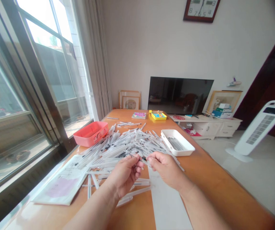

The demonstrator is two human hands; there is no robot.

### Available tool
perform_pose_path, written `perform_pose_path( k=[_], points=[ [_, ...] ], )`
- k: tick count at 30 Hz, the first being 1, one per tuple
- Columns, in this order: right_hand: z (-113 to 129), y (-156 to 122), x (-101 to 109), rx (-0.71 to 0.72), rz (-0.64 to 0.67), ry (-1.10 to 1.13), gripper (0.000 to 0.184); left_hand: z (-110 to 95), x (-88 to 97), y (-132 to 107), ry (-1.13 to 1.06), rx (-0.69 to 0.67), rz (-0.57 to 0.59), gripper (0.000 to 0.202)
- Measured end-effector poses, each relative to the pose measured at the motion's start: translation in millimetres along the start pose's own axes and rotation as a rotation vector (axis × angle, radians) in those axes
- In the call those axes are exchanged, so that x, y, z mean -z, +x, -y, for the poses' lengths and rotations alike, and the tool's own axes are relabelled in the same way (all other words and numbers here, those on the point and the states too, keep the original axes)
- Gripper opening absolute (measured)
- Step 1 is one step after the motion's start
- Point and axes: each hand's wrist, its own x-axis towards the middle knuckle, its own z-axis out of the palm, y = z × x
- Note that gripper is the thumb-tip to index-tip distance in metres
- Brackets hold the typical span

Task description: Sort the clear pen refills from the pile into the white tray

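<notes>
Translucent plastic pen barrels (132, 140) lie in a loose heap across the middle of the table (207, 188), and the work in hand appears to be handling one small pen piece (144, 158) with both hands at the heap's near edge. That pen piece, slim and partly dark, sits between the two sets of fingertips, above the far end of a white paper strip (168, 201); its exact form is too small to tell. The left hand (127, 172) has thumb and forefinger brought together on one end, with its other fingers curled loosely beneath. The right hand (167, 167) pinches close to the opposite end, thumb against forefinger, though the contact itself is partly hidden.

Judging from this grip, the next move calls for a steady hold on the left and fine, aligned fingertip control on the right, since so thin a part could easily slip or twist. To the right of the heap stands a white plastic tray (184, 153) with slim grey rods (176, 143) lying in it; to the left, a coral-red plastic box (81, 140), just beyond a worn booklet (62, 187).
</notes>
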Motion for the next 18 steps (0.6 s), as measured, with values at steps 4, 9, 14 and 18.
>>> perform_pose_path(
  k=[4,9,14,18],
  points=[
    [-1,1,-8,0.230,-0.030,-0.018,0.039,-7,3.7,3,-0.245,0.046,-0.028,0.010],
    [11,-3,-21,0.383,-0.073,0.005,0.035,-6,-0.1,-1,-0.194,0.038,0.020,0.016],
    [9,-3,-20,0.220,-0.327,0.147,0.032,-21,8.6,-3,0.377,-0.250,-0.005,0.033],
    [-2,2,-17,0.068,-0.455,0.219,0.040,-44,41.4,7,1.096,-0.596,-0.350,0.014]
  ],
)
